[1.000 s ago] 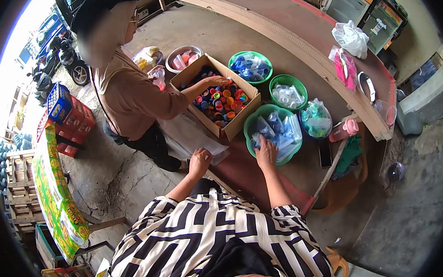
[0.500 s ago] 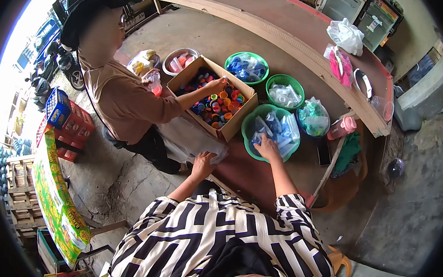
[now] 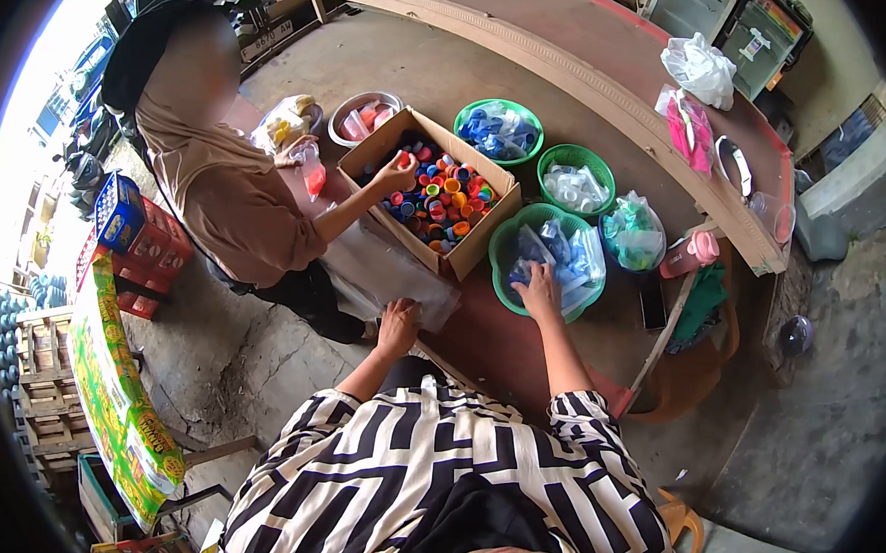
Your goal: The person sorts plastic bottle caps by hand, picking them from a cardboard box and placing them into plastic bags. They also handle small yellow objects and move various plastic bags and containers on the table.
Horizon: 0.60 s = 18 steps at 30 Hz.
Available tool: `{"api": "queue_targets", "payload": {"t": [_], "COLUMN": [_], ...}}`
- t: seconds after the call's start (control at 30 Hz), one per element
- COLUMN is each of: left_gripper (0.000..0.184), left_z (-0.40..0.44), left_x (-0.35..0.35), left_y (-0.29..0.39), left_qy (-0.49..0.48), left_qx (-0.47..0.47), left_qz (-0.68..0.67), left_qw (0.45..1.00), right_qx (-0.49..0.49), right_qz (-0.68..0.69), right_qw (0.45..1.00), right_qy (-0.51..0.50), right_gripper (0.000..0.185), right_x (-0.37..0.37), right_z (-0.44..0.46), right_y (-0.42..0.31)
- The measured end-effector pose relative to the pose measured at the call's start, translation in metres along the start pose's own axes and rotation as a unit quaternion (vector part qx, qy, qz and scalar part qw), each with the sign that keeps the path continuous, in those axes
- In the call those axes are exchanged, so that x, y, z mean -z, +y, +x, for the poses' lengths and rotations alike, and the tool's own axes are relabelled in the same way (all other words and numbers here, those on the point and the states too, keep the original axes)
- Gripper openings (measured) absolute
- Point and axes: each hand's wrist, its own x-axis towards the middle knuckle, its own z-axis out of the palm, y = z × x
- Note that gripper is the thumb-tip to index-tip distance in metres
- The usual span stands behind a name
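My left hand (image 3: 398,326) rests at the near edge of a clear plastic sheet or bag (image 3: 388,274), its fingers bent against it; whether they grip it is unclear. Inside the near rim of a green basket (image 3: 503,290) is my right hand (image 3: 535,291), fingers pointing down among blue items in clear bags (image 3: 564,253). Its fingertips are partly hidden. Beside the basket stands a cardboard box (image 3: 484,249) full of colourful caps (image 3: 454,199). A co-worker (image 3: 241,206) on the left holds a red cap over the box and a clear bag with red pieces (image 3: 312,175).
Behind are green baskets of blue (image 3: 498,134) and clear bagged items (image 3: 574,188), a bowl of green ones (image 3: 634,233) and a metal bowl (image 3: 349,106). A pink bottle (image 3: 692,255) and dark phone (image 3: 653,305) lie right. A long wooden ledge (image 3: 574,78) crosses behind.
The co-worker's hand has drawn back from the middle of the box toward its left side, lifting a red cap. My right hand has shifted slightly within the basket; my left has moved little.
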Motion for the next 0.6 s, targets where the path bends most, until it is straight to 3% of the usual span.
{"api": "queue_targets", "payload": {"t": [0.1, 0.2, 0.27, 0.43, 0.6], "left_gripper": [0.034, 0.028, 0.024, 0.013, 0.009], "left_z": [0.002, 0.006, 0.011, 0.02, 0.025], "left_x": [0.0, -0.006, -0.008, 0.004, 0.037], "left_y": [0.0, -0.007, -0.009, 0.0, 0.031], "left_qy": [-0.014, -0.021, -0.025, 0.01, 0.126], "left_qx": [-0.001, -0.007, -0.015, -0.002, -0.061], "left_qz": [0.015, 0.038, 0.052, 0.055, 0.018], "left_qw": [1.0, 0.999, 0.998, 0.998, 0.99], "right_qx": [-0.001, 0.09, 0.161, 0.173, 0.216], "right_qz": [-0.036, 0.055, 0.063, 0.101, 0.145], "right_qw": [0.996, 0.979, 0.969, 0.971, 0.958], "right_qy": [0.084, 0.173, 0.176, 0.127, 0.12], "right_gripper": [0.056, 0.052, 0.045, 0.037, 0.051], "right_x": [0.011, 0.012, 0.005, -0.009, -0.004], "right_z": [-0.013, -0.025, -0.034, -0.063, -0.073], "right_y": [-0.02, -0.035, -0.042, -0.061, -0.082]}}
